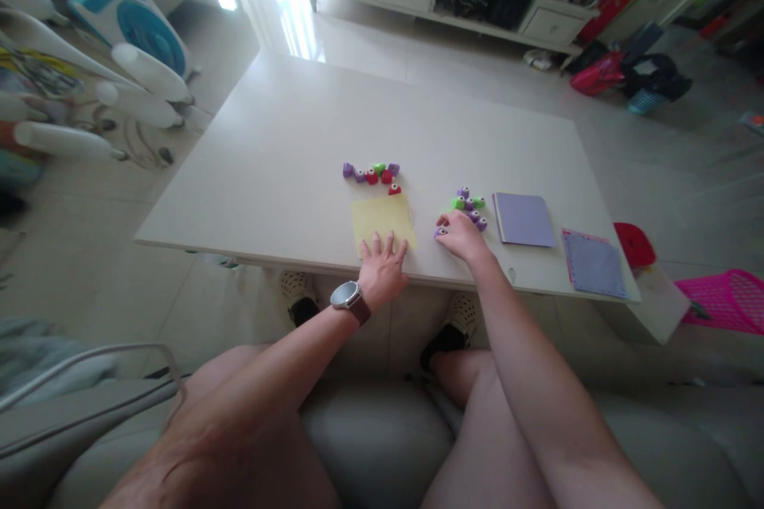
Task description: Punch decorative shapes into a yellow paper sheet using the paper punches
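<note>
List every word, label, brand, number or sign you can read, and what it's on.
No text is legible.
Watch: any dial markings are too small and blurred.
Colored pieces: any lettering is too small.
Yellow sheet: none discernible.
Purple paper: none discernible.

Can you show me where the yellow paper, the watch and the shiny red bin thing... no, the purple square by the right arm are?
Yellow paper (pixel 382 216): head view, the bare part above the fingertips.
Watch (pixel 344 295): head view, its round face.
Purple square (pixel 524 219): head view, middle of its top.
</note>
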A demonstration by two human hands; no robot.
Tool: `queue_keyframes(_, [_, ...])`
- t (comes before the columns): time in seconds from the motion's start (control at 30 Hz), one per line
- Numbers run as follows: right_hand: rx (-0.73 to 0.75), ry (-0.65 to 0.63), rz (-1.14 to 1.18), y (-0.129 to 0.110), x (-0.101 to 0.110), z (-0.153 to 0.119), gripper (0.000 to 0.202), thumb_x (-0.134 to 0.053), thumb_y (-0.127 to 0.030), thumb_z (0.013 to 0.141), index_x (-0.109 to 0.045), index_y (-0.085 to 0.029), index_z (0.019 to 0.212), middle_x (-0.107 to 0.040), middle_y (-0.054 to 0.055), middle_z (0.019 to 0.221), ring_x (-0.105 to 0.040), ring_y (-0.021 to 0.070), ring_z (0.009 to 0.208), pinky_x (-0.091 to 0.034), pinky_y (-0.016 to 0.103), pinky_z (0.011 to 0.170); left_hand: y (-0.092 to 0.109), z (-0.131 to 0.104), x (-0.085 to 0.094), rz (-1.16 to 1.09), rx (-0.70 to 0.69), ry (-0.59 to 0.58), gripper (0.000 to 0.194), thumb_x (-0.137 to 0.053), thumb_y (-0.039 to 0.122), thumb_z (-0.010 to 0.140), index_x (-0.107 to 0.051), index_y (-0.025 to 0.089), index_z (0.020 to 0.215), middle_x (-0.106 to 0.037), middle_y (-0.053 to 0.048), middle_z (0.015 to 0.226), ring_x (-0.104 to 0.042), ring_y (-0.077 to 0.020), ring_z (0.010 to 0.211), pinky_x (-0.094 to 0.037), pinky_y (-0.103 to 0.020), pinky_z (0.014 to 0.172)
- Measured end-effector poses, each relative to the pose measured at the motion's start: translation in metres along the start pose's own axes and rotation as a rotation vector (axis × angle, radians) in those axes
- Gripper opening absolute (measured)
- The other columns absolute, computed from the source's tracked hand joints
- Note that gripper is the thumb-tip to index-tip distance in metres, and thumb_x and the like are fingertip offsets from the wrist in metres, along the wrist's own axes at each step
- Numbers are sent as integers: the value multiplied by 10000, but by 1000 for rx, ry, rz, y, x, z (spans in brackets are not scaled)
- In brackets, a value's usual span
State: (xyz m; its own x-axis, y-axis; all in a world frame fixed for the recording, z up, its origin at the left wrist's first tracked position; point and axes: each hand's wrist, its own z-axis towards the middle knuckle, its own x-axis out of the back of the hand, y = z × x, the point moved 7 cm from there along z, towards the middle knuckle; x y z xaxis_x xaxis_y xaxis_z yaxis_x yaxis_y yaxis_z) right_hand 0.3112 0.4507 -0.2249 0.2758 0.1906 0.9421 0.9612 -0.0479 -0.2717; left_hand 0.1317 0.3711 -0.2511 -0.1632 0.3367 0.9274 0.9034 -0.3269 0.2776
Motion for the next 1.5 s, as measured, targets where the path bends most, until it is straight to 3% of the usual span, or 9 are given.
queue_keyframes(0.2, [46, -132, -33, -24, -5, -8, 437, -590, -68, 855, -780, -148, 1241, -790, 148, 1178, -725, 248, 1123, -503, 301, 1021, 3, -1, 0, 46, -7, 17, 695, -575, 337, 948, -416, 25, 1549, -282, -290, 1704, -207, -499, 1591, -243, -721, 1242])
queue_keyframes(0.37, [62, -251, -90, -33, -20, -16, 419, -613, -64, 840, -795, -103, 1215, -784, 216, 1188, -725, 280, 1197, -492, 287, 1052, 3, 1, -2, 62, -2, 7, 666, -565, 328, 948, -436, 16, 1522, -300, -290, 1696, -228, -504, 1581, -265, -733, 1228])
queue_keyframes(0.57, [94, -324, -82, -35, -27, -20, 477, -604, -62, 851, -764, -125, 1295, -756, 198, 1282, -699, 273, 1261, -471, 280, 1097, 3, 1, -2, 56, -15, 25, 629, -573, 331, 940, -465, 47, 1491, -330, -281, 1685, -247, -494, 1578, -278, -732, 1222])
queue_keyframes(0.73, [53, -232, 23, -31, -21, -12, 574, -571, -55, 866, -668, -121, 1428, -711, 171, 1387, -673, 246, 1295, -462, 267, 1109, 3, 1, -4, 47, -26, 36, 604, -567, 316, 938, -473, 59, 1477, -345, -276, 1679, -256, -487, 1577, -278, -737, 1221])
queue_keyframes(0.93, [-28, -56, 118, -26, -12, -4, 431, -588, -116, 908, -732, -104, 1314, -808, 149, 1087, -746, 228, 1054, -517, 277, 1004, 5, -2, -2, 54, -35, 24, 581, -544, 275, 938, -463, 90, 1484, -372, -250, 1672, -273, -469, 1578, -279, -722, 1229])
queue_keyframes(1.23, [-25, -167, 55, -30, -25, -7, 278, -627, -83, 835, -804, -145, 1040, -805, 141, 1009, -737, 235, 965, -512, 265, 851, 5, -2, -1, 47, -45, 16, 593, -563, 294, 936, -456, 95, 1484, -372, -250, 1669, -278, -466, 1575, -270, -709, 1233])
queue_keyframes(1.33, [-42, -186, 106, -30, -27, -7, 409, -619, -85, 839, -760, -127, 1221, -801, 137, 1064, -729, 222, 965, -509, 252, 857, 5, -2, -1, 48, -42, 14, 574, -541, 277, 945, -459, 96, 1483, -375, -250, 1668, -280, -464, 1575, -276, -711, 1228])
queue_keyframes(1.43, [-34, -149, 193, -31, -24, -6, 682, -596, -82, 843, -560, -107, 1523, -799, 122, 1081, -728, 208, 958, -510, 243, 888, 5, -2, -1, 52, -42, 15, 576, -537, 275, 948, -453, 103, 1490, -377, -245, 1669, -280, -457, 1578, -275, -713, 1227])
queue_keyframes(1.5, [-32, -133, 214, -31, -22, -6, 744, -589, -93, 850, -478, -91, 1586, -795, 127, 1087, -729, 215, 977, -509, 248, 913, 5, -2, -1, 52, -42, 17, 590, -546, 285, 945, -448, 96, 1495, -377, -246, 1669, -279, -458, 1578, -276, -715, 1227])
